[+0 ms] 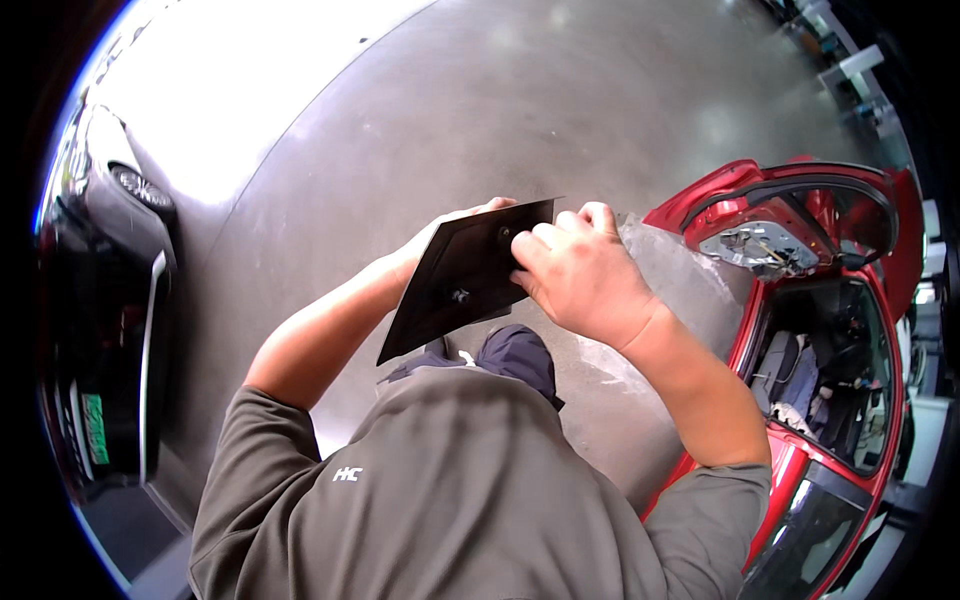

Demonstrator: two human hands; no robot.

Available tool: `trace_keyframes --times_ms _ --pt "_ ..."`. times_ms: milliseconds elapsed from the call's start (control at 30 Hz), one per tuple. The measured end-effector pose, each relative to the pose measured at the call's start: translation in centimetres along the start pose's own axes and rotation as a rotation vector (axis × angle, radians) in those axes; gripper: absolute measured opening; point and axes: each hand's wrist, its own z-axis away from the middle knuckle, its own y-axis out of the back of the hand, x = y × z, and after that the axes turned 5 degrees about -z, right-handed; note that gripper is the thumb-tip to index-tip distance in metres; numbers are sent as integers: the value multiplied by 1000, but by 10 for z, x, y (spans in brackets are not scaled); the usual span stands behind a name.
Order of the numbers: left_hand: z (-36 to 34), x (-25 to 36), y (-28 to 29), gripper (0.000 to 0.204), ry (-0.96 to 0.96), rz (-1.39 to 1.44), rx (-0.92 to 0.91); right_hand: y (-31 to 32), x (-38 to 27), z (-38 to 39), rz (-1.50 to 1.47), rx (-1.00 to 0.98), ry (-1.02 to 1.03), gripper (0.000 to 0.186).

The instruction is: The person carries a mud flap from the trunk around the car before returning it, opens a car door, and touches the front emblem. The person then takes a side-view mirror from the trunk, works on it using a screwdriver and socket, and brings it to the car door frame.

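"How much room is left around the black panel (440, 265)?"

"In the middle of the frame, its lower edge is seen just above the grey shirt (450, 480) and dark trousers (518, 358); open floor (450, 120) is spread beyond its upper edge."

"And the fingers?"

"The panel is gripped from its left and back by the left hand (424, 240), mostly hidden, with fingertips shown along the upper edge. The right hand (585, 270) is placed over the right edge, its fingers curled nearly closed; whether anything is pinched there cannot be told."

"Its direction?"

"The long axis is slanted from a pointed lower-left corner to the upper right."

"Farther off?"

"A dark car (115, 370) is seen at far left, a red car (785, 480) at right."
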Motion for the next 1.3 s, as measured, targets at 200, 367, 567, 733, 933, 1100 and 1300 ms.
trace_keyframes --times_ms 200,367,567,733,933,1100,1300 --pt "-134 -87 21 59 -68 -57 -14 -10 135 -50 -81 55 -94 16" --pt "-239 -147 45 53 -43 198 -10 -1 242 -97 -169 108 -84 17" --pt "-347 -174 70 45 38 914 54 33 351 -152 -354 186 -97 12" --pt "-426 -167 85 44 -26 423 94 57 402 -152 -918 511 -332 9" --pt "-520 -233 76 46 60 1138 -89 62 445 -162 -1755 666 -404 23" --pt "-594 -281 75 52 -258 928 -260 42 495 -199 -820 331 -626 18" --pt "-652 -321 69 54 -166 849 -469 25 553 -203 -473 342 -547 20"
